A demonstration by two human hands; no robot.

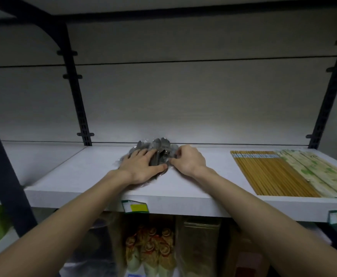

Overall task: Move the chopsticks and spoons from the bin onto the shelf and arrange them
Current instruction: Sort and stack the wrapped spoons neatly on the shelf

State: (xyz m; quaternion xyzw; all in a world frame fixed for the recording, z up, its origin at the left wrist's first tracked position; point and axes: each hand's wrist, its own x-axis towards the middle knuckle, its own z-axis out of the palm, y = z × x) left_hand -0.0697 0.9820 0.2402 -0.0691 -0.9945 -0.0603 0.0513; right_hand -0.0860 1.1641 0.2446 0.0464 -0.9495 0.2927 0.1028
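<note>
A pile of metal spoons in clear plastic wrap lies near the back of the white shelf. My left hand rests flat on the pile's left side with fingers spread. My right hand pinches the wrap at the pile's right edge with curled fingers. At the shelf's right end lie brown wooden chopsticks in a flat row, with paper-wrapped chopsticks in green-printed sleeves beside them. The bin is not in view.
Dark metal uprights stand at the back left and right of the shelf. Price tags hang on the shelf's front edge. Packaged goods fill the lower shelf. The shelf's left part is bare.
</note>
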